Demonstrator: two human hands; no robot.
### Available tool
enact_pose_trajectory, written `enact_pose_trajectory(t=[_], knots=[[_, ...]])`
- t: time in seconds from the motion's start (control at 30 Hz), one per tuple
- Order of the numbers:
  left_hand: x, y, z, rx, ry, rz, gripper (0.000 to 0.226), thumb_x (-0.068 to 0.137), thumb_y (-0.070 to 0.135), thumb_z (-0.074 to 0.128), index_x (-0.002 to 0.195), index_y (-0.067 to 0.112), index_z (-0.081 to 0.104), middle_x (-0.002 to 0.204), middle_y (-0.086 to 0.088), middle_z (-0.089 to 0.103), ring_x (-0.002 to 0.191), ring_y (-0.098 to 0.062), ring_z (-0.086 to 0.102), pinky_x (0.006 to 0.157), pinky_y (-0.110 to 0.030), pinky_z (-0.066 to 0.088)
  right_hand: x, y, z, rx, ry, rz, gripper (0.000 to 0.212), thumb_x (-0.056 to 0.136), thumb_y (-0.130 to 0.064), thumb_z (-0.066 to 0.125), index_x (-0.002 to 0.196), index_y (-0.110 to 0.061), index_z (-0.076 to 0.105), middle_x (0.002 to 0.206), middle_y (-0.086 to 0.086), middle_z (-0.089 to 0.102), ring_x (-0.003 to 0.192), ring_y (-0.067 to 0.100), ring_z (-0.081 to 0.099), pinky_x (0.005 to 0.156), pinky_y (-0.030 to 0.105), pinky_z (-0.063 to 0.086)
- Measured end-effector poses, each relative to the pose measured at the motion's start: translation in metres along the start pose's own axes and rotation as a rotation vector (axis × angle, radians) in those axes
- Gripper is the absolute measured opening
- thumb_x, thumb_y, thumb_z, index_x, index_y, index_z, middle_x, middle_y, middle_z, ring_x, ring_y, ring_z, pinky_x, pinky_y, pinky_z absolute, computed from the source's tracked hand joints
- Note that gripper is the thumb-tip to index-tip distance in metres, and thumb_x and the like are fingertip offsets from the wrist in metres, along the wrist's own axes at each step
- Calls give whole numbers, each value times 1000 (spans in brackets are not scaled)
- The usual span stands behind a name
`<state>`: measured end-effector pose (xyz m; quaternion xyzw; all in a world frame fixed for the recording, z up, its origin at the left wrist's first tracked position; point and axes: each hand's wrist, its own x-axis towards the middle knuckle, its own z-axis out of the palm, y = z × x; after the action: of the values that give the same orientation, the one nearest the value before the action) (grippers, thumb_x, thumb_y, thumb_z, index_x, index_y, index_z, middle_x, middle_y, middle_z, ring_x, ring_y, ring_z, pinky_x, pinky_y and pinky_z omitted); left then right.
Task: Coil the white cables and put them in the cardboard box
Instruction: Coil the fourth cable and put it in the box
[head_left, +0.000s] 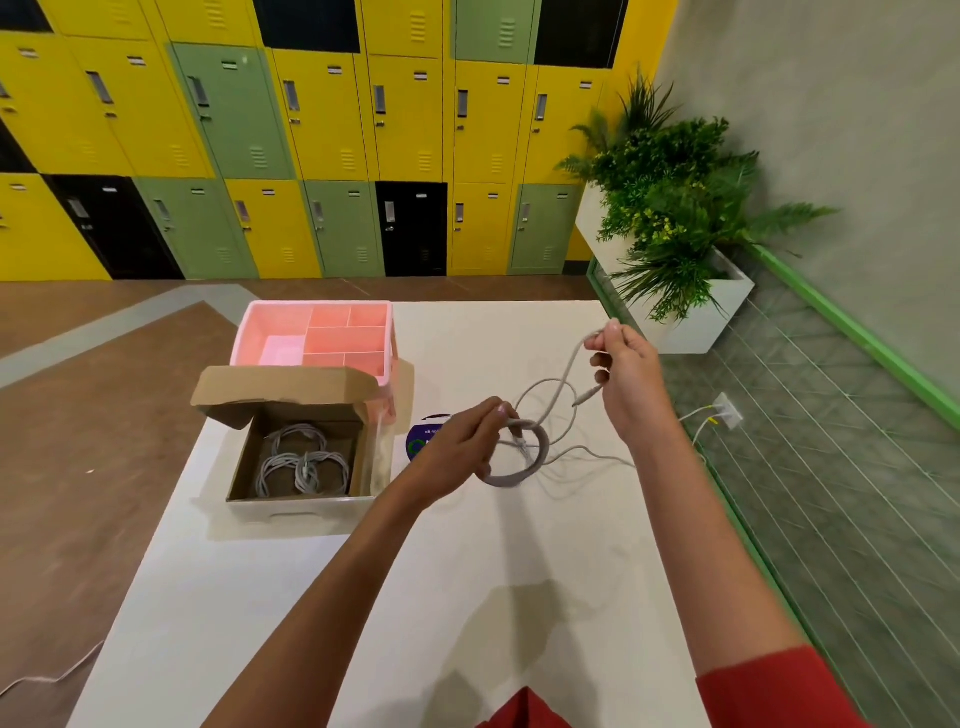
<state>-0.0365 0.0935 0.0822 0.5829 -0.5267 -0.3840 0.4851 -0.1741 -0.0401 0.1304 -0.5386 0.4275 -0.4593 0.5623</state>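
While you stood over the pale worktop (467, 597), your left hand (467, 441) held a half-wound white cable (524, 460) just above its middle. The fingers (498, 408) of that hand were curled round the top of the grey-white ring of loops. Your right hand (631, 374) was raised higher and to the right, its thumb and forefinger pinching the loose strand that ran up from the ring. The other fingers of that hand were loosely bent, and a plug end hung beside the palm. More slack trailed across the worktop toward its right edge.

To the left sat the cardboard box (306, 504), lid flap open, with several coiled cables (301, 462) lying inside. A pink tray (244, 332) with dividers stood touching the box's far side. A round blue-and-green label (421, 439) lay between the box and your left hand. Yellow, green and black lockers (322, 130) lined the far wall, with a potted plant (670, 208) at the right.
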Motion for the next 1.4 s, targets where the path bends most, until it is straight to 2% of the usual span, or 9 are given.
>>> enact_pose_trajectory(t=[0.1, 0.23, 0.67, 0.83, 0.97, 1.1, 1.2, 1.27, 1.4], knots=[[0, 2, 1, 104, -51, 15, 24, 99, 33, 47, 89, 13, 58, 55, 18, 51, 53, -2, 40, 55, -19, 35, 1, 12, -2, 2, 28, 40, 38, 104, -23, 38, 68, -16, 51, 79, -3, 58, 65, 9, 43, 60, 23, 34], [2, 0, 0, 161, -35, 84, 18, 89, 37, 64, 80, 21, 59, 60, 16, 54, 57, -4, 42, 57, -20, 31, 0, 19, -1, 16, 47, 73, 37, 104, -24, 38, 71, -14, 52, 78, -3, 58, 63, 8, 44, 59, 21, 35], [3, -1, 7, 6, 109, 41, 24, 95, 28, 57, 83, 7, 60, 54, 13, 41, 52, -7, 36, 45, -22, 39, -22, 44, 16, 291, -4, 271, 37, 106, -22, 30, 82, -8, 55, 71, 5, 50, 60, 12, 44, 57, 22, 44], [4, -2, 8, -14, 138, 17, 24, 95, 29, 56, 82, 9, 58, 63, -6, 41, 57, -16, 36, 43, -25, 38, -38, 49, 27, 393, -97, 381, 32, 105, -16, 31, 85, -5, 55, 79, 7, 53, 70, 17, 55, 59, 24, 55], [5, -3, 4, -27, 194, 20, 26, 97, 28, 53, 87, 5, 58, 72, -18, 53, 63, -23, 44, 50, -29, 44, -51, 45, 28, 212, -247, 434, 24, 98, -7, 41, 93, 2, 62, 76, 6, 58, 70, 15, 59, 76, 30, 55], [4, -5, 1, -22, 238, -14, 27, 96, 33, 53, 89, 7, 57, 83, -20, 62, 79, -39, 59, 64, -50, 55, -62, 41, 22, -75, -378, 412, 26, 96, -15, 47, 88, -10, 71, 54, -10, 59, 59, 7, 53, 73, 22, 45], [3, -7, 1, -47, 243, -56, 28, 96, 36, 54, 92, 9, 57, 87, -6, 72, 84, -44, 61, 69, -58, 53, -66, 40, 22, -114, -399, 355, 37, 103, -27, 37, 94, -17, 72, 66, -14, 68, 69, 3, 59, 78, 24, 42], [3, -7, -1, -45, 251, -66, 29, 95, 37, 54, 93, 8, 55, 88, -2, 73, 75, -37, 60, 69, -57, 53, -68, 38, 23, -117, -421, 343, 44, 103, -38, 32, 91, -23, 72, 74, -14, 71, 78, 5, 61, 81, 28, 40], [3, -8, -4, 0, 255, -21, 22, 96, 33, 54, 90, 12, 56, 93, -31, 57, 78, -23, 53, 68, -53, 51, -71, 32, 22, -178, -534, 321, 30, 98, -45, 45, 86, -24, 63, 67, -20, 65, 76, 2, 58, 79, 26, 37]])
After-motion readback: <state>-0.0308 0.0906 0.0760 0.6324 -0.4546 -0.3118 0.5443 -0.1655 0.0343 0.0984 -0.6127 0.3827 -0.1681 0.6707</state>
